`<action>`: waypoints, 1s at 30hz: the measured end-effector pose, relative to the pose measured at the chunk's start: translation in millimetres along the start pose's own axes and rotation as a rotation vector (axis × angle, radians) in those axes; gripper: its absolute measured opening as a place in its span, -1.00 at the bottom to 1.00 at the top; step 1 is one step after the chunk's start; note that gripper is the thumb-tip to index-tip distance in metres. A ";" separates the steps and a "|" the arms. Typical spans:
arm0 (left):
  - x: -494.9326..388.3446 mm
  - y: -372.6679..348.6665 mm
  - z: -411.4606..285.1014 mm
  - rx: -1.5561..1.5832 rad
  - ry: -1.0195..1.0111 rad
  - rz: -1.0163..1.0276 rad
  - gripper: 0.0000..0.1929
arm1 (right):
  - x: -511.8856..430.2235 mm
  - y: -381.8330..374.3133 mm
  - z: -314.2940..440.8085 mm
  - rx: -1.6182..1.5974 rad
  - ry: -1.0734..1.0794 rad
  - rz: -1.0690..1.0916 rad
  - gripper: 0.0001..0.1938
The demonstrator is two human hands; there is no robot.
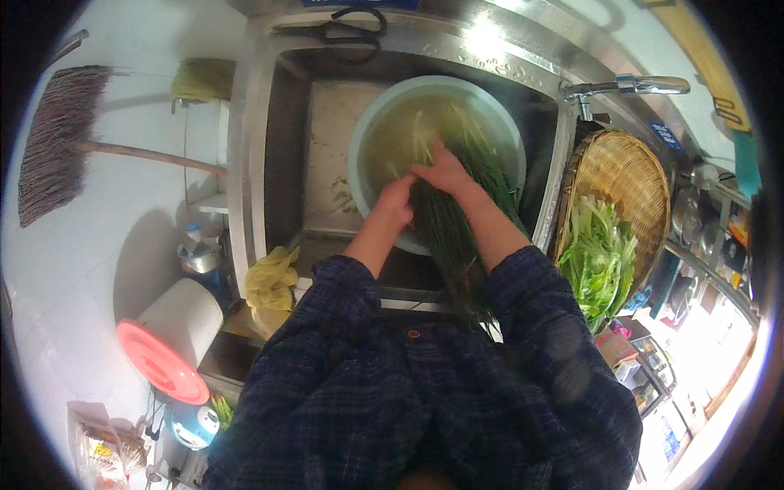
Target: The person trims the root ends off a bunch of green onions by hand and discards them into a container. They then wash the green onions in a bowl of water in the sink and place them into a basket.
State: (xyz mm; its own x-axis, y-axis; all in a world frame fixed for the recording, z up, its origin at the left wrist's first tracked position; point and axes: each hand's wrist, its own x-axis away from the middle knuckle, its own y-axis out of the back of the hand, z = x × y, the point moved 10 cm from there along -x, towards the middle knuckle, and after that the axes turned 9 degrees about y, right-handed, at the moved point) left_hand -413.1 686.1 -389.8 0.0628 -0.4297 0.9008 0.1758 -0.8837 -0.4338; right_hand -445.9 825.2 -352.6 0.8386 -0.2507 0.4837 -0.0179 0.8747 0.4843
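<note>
A pale round basin of cloudy water stands in the stainless-steel sink. Both hands are over it, fingertips meeting near its middle. My left hand grips the side of a bunch of long, thin green leaves, seemingly garlic chives. My right hand is closed around the pale stem end of the same bunch, some fingers at or under the water. The leaf tips hang over the basin's near rim towards my shirt. A second bunch of chives lies in the water, right of my right hand.
Large black-handled scissors lie on the sink's back ledge. The tap is at the back right. A wicker basket with leafy greens sits at the right. A yellow cloth drapes the sink's left front corner.
</note>
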 end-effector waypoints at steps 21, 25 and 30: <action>-12.6 17.4 -56.9 0.150 -0.172 -0.023 -0.67 | 21.1 11.4 14.1 0.597 0.221 0.189 -0.33; -0.6 14.4 -58.5 0.031 -0.118 -0.077 -0.66 | 24.3 43.4 39.4 0.659 0.124 0.123 -0.39; 12.4 -4.0 -55.1 -0.042 -0.217 -0.003 -0.54 | 30.1 21.0 108.3 0.647 0.591 -0.192 -0.50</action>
State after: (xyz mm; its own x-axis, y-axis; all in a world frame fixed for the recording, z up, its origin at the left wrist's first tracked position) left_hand -467.1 674.1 -378.0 0.2731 -0.3809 0.8833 0.1356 -0.8938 -0.4274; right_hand -480.0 791.2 -248.9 0.9990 0.0425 -0.0158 -0.0021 0.3897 0.9209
